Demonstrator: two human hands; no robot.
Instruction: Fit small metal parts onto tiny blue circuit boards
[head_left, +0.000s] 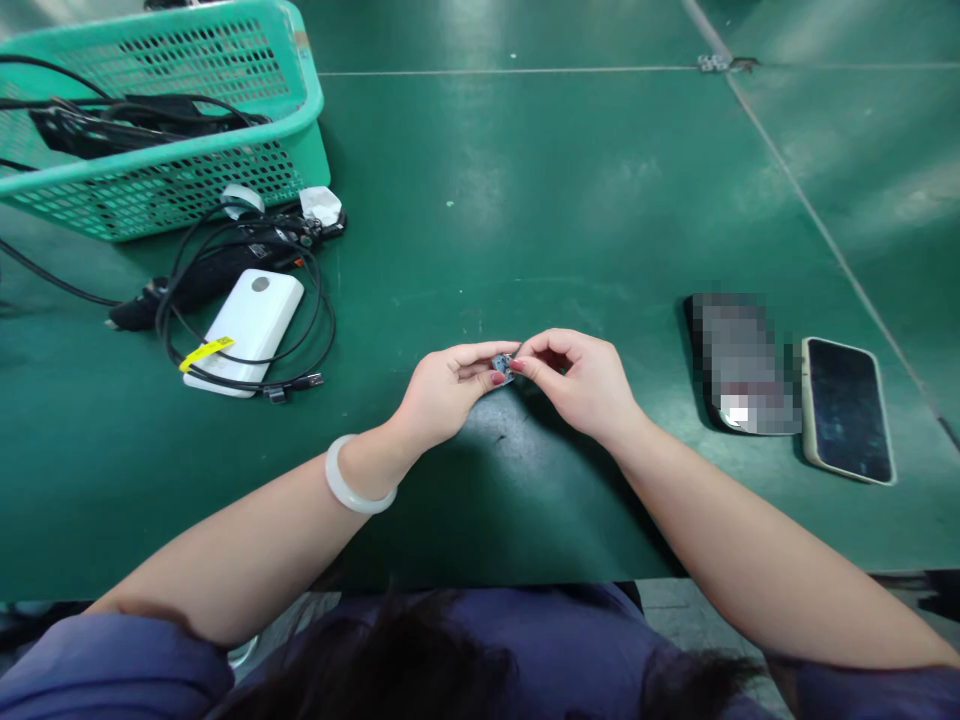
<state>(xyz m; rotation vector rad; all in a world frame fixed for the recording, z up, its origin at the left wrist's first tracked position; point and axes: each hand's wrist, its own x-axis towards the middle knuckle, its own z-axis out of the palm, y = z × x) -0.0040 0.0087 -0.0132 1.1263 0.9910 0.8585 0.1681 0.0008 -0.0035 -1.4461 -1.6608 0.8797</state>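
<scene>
Between my two hands is a small blue-grey part with metallic bits, held just above the green table. It is too small for me to make out its exact kind. My left hand pinches it from the left, thumb below and fingers behind. From the right, my right hand has its thumb and forefinger closed at the part's right edge; whether these tips grip the same part or a tinier piece is hidden. A pale bangle circles my left wrist.
At upper left stands a green plastic basket with black cables. Before it lie a white power bank, a coiled black cable and a black tool-like object. To the right are a pixelated dark object and a phone.
</scene>
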